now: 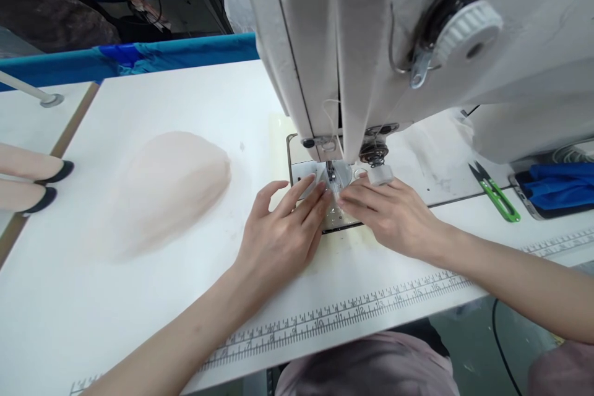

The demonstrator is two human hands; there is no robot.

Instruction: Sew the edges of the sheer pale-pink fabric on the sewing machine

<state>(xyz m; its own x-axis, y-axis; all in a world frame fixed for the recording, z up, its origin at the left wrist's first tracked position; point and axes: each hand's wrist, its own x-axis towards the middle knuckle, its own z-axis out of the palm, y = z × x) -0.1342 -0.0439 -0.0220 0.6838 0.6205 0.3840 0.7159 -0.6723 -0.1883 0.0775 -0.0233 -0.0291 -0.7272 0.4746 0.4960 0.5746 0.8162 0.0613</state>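
Observation:
A white sewing machine [320, 43] stands over the table, its presser foot [331, 174] down by the metal needle plate [336, 219]. My left hand [285, 226] lies left of the foot, fingers stretched and partly spread, tips close to the needle area. On the other side, my right hand [399, 213] has its fingers bent together near the foot, under the machine's tension knob [380, 174]. The right thumb is hidden. Whatever lies between the fingertips is too small and covered to make out.
A blurred beige patch [180, 192], possibly sheer cloth, shows at left. Two beige pieces with black ends [34, 198] lie farther left. Green thread snips [499, 198], a phone [526, 195] and blue cloth [561, 185] sit at right. A ruler [338, 318] runs along the front edge.

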